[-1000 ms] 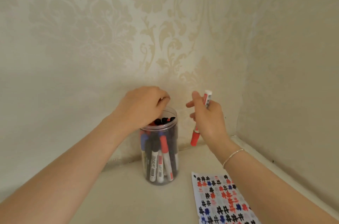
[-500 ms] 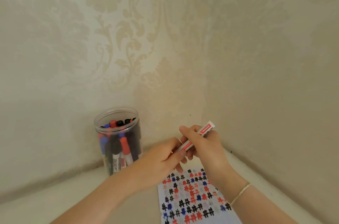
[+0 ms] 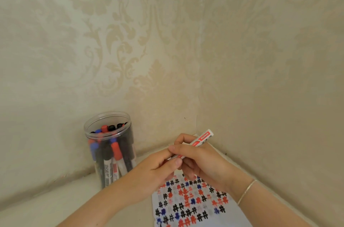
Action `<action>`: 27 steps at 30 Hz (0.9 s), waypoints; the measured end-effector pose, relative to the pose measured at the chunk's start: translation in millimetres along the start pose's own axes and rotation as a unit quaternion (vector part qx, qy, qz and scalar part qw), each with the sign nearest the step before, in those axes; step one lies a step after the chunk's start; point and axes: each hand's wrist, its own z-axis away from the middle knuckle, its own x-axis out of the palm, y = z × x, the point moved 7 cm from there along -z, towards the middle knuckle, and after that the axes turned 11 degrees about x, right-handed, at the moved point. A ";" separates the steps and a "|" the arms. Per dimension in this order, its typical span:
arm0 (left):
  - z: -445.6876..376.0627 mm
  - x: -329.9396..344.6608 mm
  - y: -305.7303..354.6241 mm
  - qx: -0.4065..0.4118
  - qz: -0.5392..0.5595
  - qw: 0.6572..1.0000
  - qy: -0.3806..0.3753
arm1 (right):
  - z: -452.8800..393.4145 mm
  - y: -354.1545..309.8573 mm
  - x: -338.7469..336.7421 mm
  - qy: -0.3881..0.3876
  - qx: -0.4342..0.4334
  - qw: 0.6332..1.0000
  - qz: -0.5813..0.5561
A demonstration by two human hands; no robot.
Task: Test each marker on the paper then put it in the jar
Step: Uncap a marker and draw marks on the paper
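Hiding the marker's [image 3: 202, 139] lower end, both hands' fingers [image 3: 175, 163] wrap it.

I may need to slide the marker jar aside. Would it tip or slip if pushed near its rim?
The jar is tall and narrow, so a rim push could tip it. Packed with markers, it probably has some weight. Its clear wall looks smooth, perhaps slippery.

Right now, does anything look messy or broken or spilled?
Nothing stands out. The jar stands upright with its markers inside, none spilled. The paper lies flat, covered in neat black, red and blue test marks. Both hands, left and right, hold one red marker above the paper.
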 end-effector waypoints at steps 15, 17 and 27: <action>18.8 -1.4 -40.1 -0.118 0.094 0.988 0.020 | 3.7 6.7 -2.6 0.000 0.027 0.998 0.059; 20.4 -15.1 -42.7 -0.098 -0.045 0.994 0.035 | 9.5 3.2 -23.9 0.080 0.014 0.996 0.025; -7.0 26.7 -57.9 -0.069 -0.248 0.961 0.103 | 40.6 50.3 -93.8 0.249 0.046 0.963 -0.094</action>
